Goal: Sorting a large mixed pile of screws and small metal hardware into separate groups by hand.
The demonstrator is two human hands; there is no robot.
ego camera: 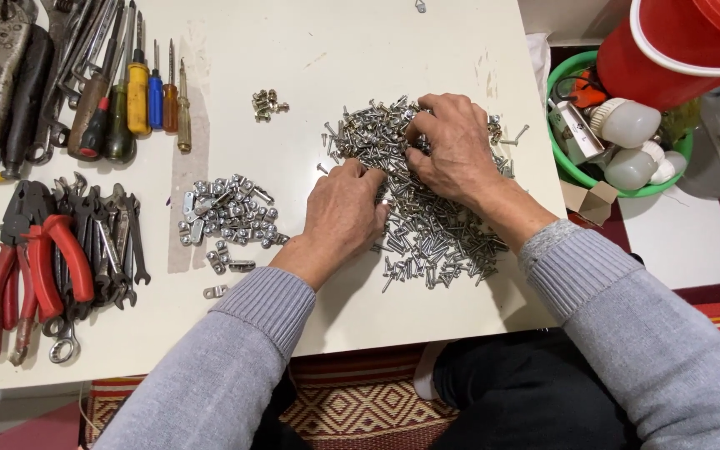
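Both hands rest palm-down on a large heap of small silver metal screws (427,225) spread over the right half of the white rectangular table (335,50). The left hand (345,210) lies at the heap's left edge with its fingers (370,177) curled down into the screws; whether it has pinched any cannot be told. The right hand (453,150) sits on the upper part of the heap, fingers bent and pressed together among the screws, grip likewise not discernible. Both arms wear grey ribbed knit sleeves (264,304). Left of the heap lies a smaller cluster of flat silver metal brackets (228,215), and above that a little group of brass-coloured nuts (267,103), both apart from the hands. A row of screwdrivers with coloured handles (139,96) and red-handled pliers (39,267) lie along the table's left side. Beside the table's right edge stands a green plastic basin holding white light bulbs (627,150).
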